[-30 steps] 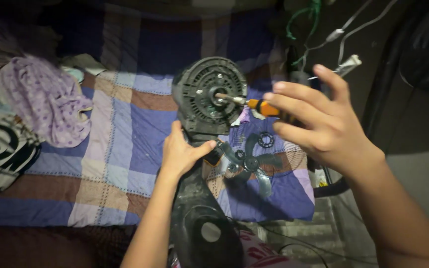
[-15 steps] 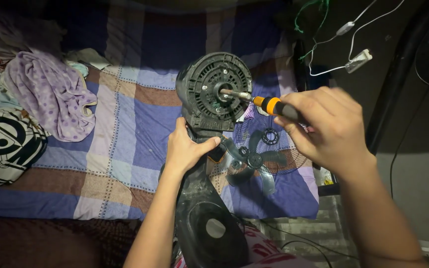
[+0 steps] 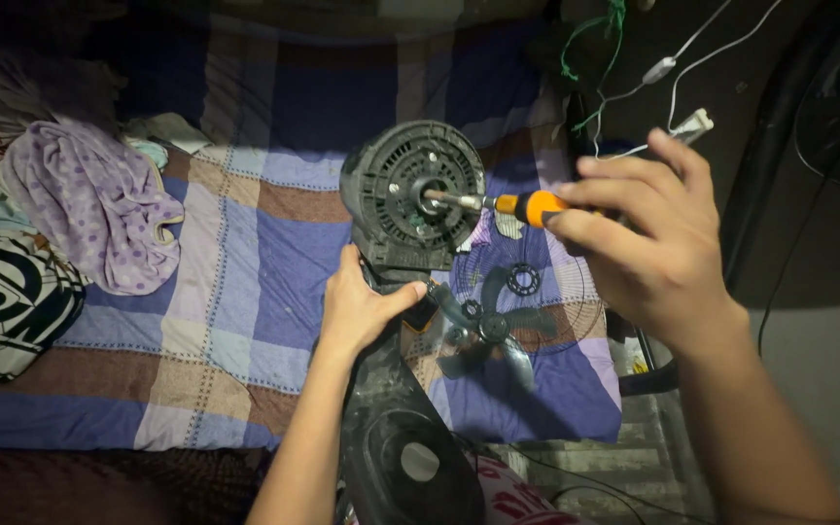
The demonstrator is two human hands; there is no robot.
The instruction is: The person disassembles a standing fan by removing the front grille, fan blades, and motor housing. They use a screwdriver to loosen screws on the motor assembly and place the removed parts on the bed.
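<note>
A dark grey fan motor housing (image 3: 410, 190) with a vented round face stands upright over a checked bed. My left hand (image 3: 357, 306) grips the neck of the fan stand just below it. My right hand (image 3: 648, 243) holds an orange-handled screwdriver (image 3: 522, 206); its metal tip rests at the motor's centre shaft. The fan's black base (image 3: 410, 462) lies close to me at the bottom.
A translucent fan blade (image 3: 488, 326) and a wire fan guard (image 3: 546, 292) lie on the blue checked blanket (image 3: 245, 262). A purple dotted cloth (image 3: 94, 204) and a black-and-white cushion (image 3: 2, 297) sit at the left. White cables (image 3: 673, 68) hang at the upper right.
My right hand closed on the screwdriver and brought its tip to the motor's centre. The left hand stayed on the fan neck. The view shifted slightly.
</note>
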